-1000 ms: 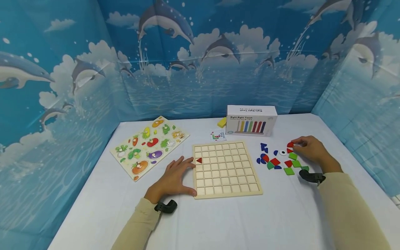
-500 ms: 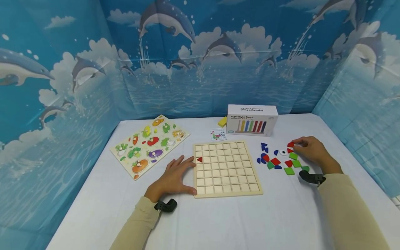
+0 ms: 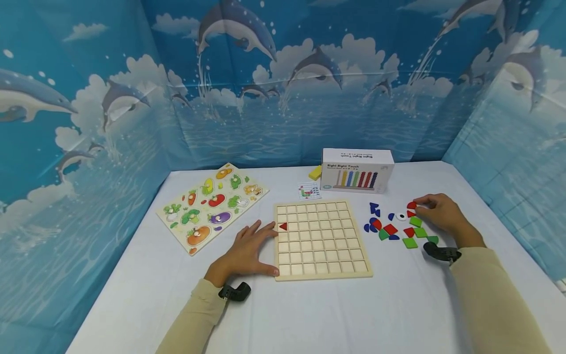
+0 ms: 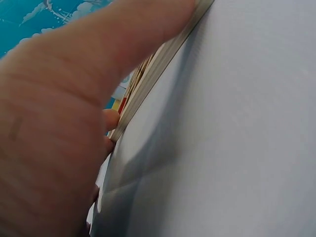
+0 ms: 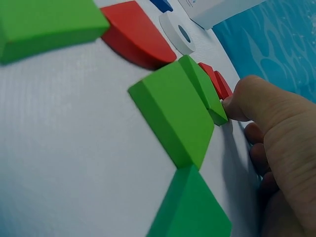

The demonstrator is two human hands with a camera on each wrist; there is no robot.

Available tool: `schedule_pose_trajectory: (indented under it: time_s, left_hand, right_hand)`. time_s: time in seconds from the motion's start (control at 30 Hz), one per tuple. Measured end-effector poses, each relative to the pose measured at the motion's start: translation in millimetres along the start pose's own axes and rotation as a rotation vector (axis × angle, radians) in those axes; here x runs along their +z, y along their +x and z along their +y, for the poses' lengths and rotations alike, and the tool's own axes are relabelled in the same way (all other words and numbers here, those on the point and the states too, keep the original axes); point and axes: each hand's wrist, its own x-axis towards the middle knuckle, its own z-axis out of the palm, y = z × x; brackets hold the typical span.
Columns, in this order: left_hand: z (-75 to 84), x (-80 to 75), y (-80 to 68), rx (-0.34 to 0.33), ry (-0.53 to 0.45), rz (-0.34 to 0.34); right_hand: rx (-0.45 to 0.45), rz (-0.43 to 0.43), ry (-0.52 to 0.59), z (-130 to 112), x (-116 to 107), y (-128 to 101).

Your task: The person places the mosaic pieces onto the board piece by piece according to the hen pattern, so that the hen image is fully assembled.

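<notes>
One vegetable puzzle board [image 3: 205,210] lies at left. The left hand [image 3: 247,253], fingers and thumb spread, touches the left edge of one squarish seven-by-seven wooden grid [image 3: 324,243] in the middle. One red triangle [image 3: 283,226] sits in its leftmost column, pointing left, its upright side running near to far. Behind stands one box [image 3: 353,172] reading "Right Right Touch". At right, beside three light green squares [image 3: 410,243], the right hand's [image 3: 439,212] thumb and forefinger are at a red piece [image 3: 411,205]; whether they pinch it, I cannot tell.
</notes>
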Motion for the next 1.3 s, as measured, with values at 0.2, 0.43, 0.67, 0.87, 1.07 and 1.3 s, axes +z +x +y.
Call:
schedule_pose_trajectory:
  time_s: [0.2, 0.43, 0.67, 0.87, 1.07, 1.3]
  left_hand:
    - [0.0, -0.4, -0.3, 0.002, -0.001, 0.007]
    - [1.4, -0.9, -0.9, -0.003, 0.011, 0.000]
    - [1.8, -2.1, -0.6, 0.001, 0.011, -0.001]
    - [0.4, -0.8, -0.3, -0.001, 0.009, -0.001]
    - [1.5, -1.8, -0.2, -0.005, 0.010, 0.000]
    - [1.8, -0.6, -0.8, -0.002, 0.018, 0.005]
  right_hand:
    - [0.011, -0.007, -0.005, 0.1, 0.6, 0.5]
    - [0.007, 0.008, 0.011, 1.5, 2.7, 0.0]
    - [0.013, 0.010, 0.009, -1.1, 1.4, -2.7]
    - [0.008, 0.013, 0.002, 1.0, 0.3, -4.1]
    - [0.007, 0.017, 0.020, 4.8, -0.8, -4.1]
    - [0.030, 0.014, 0.034, 7.3, 0.5, -3.6]
